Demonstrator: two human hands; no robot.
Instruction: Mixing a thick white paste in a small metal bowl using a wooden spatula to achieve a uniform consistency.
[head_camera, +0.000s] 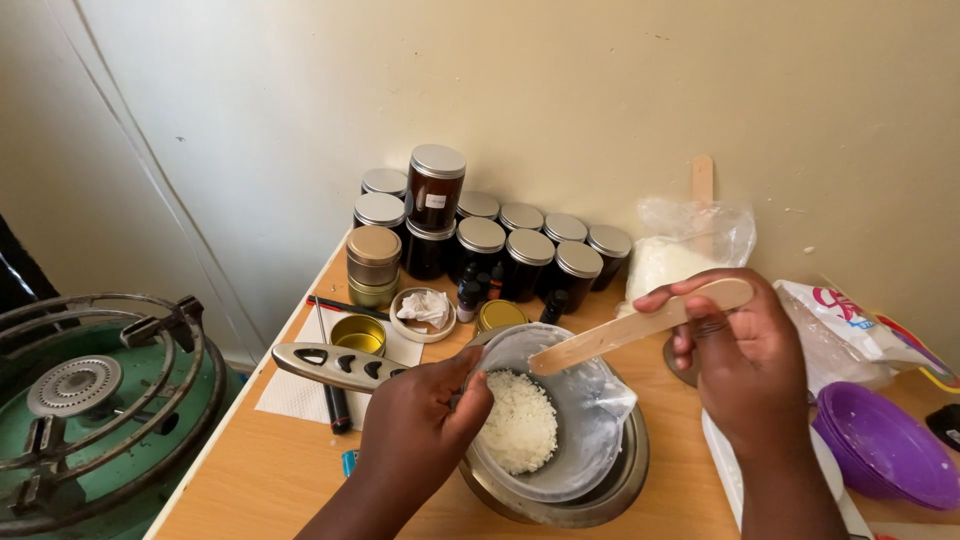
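Cream wall behind wooden desk (280, 470), seen from head camera. Landmark: clear plastic bowl (560, 420) of white wax flakes (518, 420), nested in metal bowl (600, 495) near desk front. Left hand (425, 425) curled shut on plastic bowl's near-left rim, nearer flakes. Right hand (740, 350) up-right of bowl, fingers closed round wooden stick (640, 325); stick's long axis slants down-left, tip over bowl above flakes. Dark lidded jars (500, 240) behind bowl; gas burner (90, 400) far left; purple bowls (885, 445) right.

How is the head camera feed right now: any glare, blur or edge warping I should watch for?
Head view: soft, even light; sharp on the wax flakes and wooden stick; mild sheen on the jar lids; faint shadow beneath the left hand; wide-angle bending at the stove edge.
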